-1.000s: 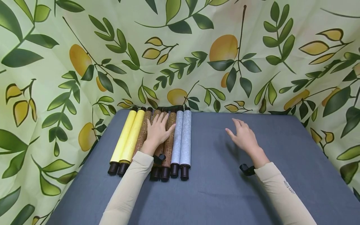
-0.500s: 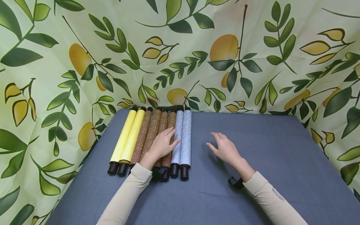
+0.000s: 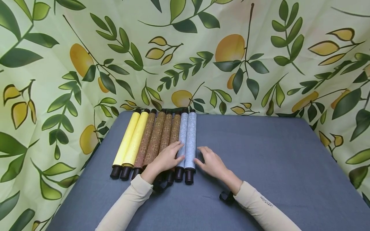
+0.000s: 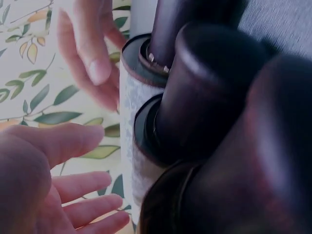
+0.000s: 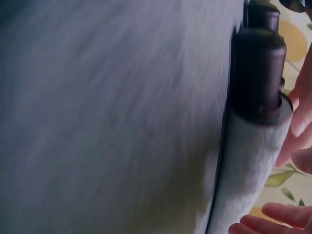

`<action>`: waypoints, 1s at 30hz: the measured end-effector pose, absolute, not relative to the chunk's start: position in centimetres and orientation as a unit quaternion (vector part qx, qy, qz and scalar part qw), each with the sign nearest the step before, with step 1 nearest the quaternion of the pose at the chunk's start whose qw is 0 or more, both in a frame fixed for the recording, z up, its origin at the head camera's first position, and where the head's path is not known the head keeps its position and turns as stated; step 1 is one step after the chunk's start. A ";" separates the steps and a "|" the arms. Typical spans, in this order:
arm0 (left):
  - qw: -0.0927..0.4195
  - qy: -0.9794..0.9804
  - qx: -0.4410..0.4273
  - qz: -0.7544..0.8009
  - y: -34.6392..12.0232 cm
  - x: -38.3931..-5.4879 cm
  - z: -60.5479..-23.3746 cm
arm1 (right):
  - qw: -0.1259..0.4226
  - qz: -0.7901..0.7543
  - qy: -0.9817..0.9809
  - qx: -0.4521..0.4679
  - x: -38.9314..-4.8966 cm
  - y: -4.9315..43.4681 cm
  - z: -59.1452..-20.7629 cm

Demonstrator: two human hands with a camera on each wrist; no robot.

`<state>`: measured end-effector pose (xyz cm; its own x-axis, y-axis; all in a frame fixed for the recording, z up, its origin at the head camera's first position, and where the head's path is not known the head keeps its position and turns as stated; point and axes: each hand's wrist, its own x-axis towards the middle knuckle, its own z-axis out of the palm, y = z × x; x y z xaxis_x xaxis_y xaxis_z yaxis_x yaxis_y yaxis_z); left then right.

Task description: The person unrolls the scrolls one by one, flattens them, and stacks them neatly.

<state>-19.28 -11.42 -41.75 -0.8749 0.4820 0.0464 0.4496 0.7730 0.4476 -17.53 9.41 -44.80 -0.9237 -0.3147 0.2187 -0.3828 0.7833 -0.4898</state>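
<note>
Rolled scrolls with dark end knobs lie side by side: two yellow scrolls (image 3: 127,138), several brown scrolls (image 3: 155,136) and two light blue scrolls (image 3: 190,138). My left hand (image 3: 164,159) is over the lower brown scrolls, its fingers relaxed and fingertips at the left blue scroll. To the right of the blue pair is my right hand (image 3: 213,164), thumb and fingertips right at the outer blue scroll's edge, fingers loosely bent. Dark knobs (image 4: 209,92) fill much of the left wrist view, where both hands show beside the blue rolls. The right wrist view shows a blue scroll's knob (image 5: 258,73) close up.
A blue-grey cloth covers the table (image 3: 268,150), which extends to the right of the scrolls. Behind and at both sides hangs a leaf-and-fruit patterned curtain (image 3: 202,41). Each wrist wears a small black camera mount (image 3: 226,197).
My left hand has slid nearer and slightly right, from the upper brown scrolls toward the blue pair. My right hand has moved left and nearer, up to the outer blue scroll. The scrolls stay put.
</note>
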 end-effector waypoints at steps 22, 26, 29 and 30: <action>0.036 0.939 0.255 0.228 -10.6 -18.2 -43.1 | 0.072 0.287 -0.939 0.178 -17.5 7.3 -45.4; 0.032 0.940 0.249 0.229 -10.4 -18.0 -43.1 | 0.062 0.290 -0.937 0.184 -17.4 7.5 -45.4; 0.025 0.941 0.245 0.233 -10.2 -17.9 -43.2 | 0.051 0.309 -0.931 0.187 -17.3 7.7 -45.2; 0.022 0.940 0.244 0.236 -10.1 -17.8 -43.3 | 0.046 0.316 -0.929 0.187 -17.2 7.8 -45.1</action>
